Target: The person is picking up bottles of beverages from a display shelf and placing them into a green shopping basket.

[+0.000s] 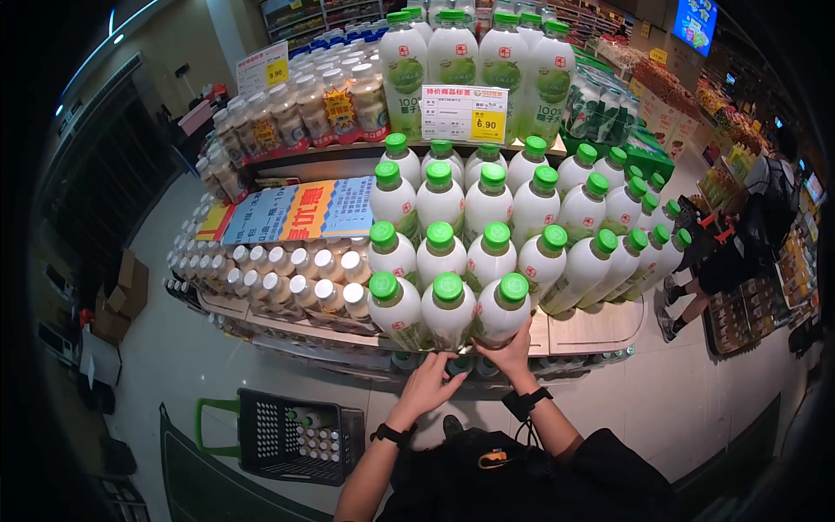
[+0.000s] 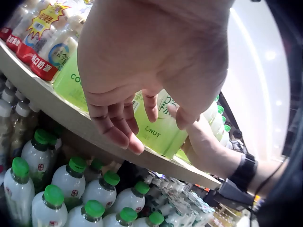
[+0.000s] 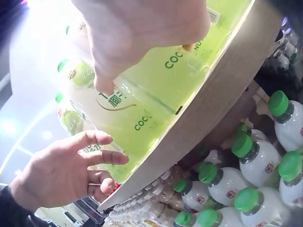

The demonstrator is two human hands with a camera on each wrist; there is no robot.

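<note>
Three white, green-capped bottles form the front row on the display. My right hand (image 1: 513,355) grips the right-hand one (image 1: 503,313) low down, thumb across its front; in the right wrist view this hand (image 3: 147,40) lies over the green label (image 3: 156,106). My left hand (image 1: 426,387) is just below the middle bottle (image 1: 448,313), at the shelf edge. Its fingers are loosely bent and hold nothing in the left wrist view, where the hand (image 2: 156,56) hides part of the bottles. Whether its fingertips touch a bottle cannot be told.
More green-capped bottles (image 1: 489,204) stand behind, white-capped ones (image 1: 300,287) to the left. A price sign (image 1: 461,111) stands above. Bare board (image 1: 591,332) shows at the right. A basket (image 1: 261,435) with bottles is on the floor at lower left. A person (image 1: 739,261) is at the right.
</note>
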